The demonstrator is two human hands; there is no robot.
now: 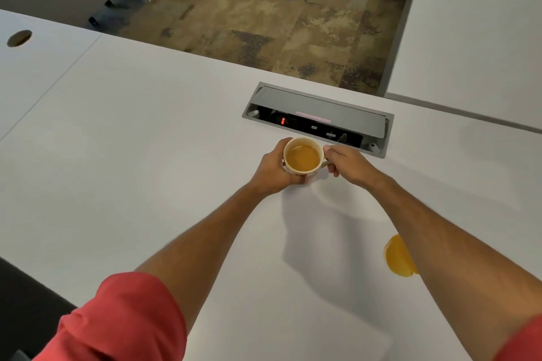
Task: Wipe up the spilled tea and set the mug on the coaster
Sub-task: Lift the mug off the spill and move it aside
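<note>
A pale mug [302, 157] holding amber tea sits far out on the white table [132, 155], just in front of the power box. My left hand [271, 168] wraps the mug's left side. My right hand [346, 163] pinches its handle on the right. Nearer to me on the right lies an orange puddle of spilled tea [396, 256], partly hidden by my right forearm. No coaster or cloth shows in view.
A grey recessed power box [318, 119] with its lid open and a red switch sits right behind the mug. A round cable hole [19, 38] is at the far left. A second white table [475, 38] stands to the right. Carpeted floor lies beyond the table's far edge.
</note>
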